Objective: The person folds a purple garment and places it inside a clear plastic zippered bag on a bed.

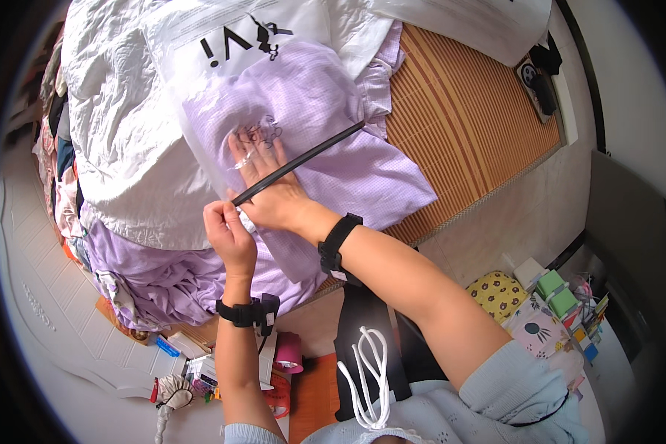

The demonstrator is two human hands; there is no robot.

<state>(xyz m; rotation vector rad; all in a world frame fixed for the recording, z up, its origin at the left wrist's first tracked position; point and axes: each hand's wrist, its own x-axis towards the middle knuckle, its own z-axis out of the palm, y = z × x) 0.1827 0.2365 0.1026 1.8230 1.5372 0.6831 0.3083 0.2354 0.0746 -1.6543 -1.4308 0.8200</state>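
A translucent plastic bag (211, 91) with black printing and a black strip (305, 157) along its mouth lies on the bed. My left hand (230, 236) pinches the left end of that strip between thumb and fingers. Passing under the strip, my right hand (277, 194) reaches into the bag, and its spread fingers show through the plastic. Lavender checked cloth (305, 83) shows through the bag around those fingers. More of this cloth (374, 180) spreads out past the strip toward the right. Whether the right fingers press on the cloth is hard to tell.
White crumpled bedding (127, 144) covers the left side, above lavender fabric (161, 283). Another plastic bag (477, 25) lies at the top right on a bamboo mat (449, 122). Small items crowd near a yellow patterned cushion (497, 294). A pink cylinder (288, 352) stands below the bed.
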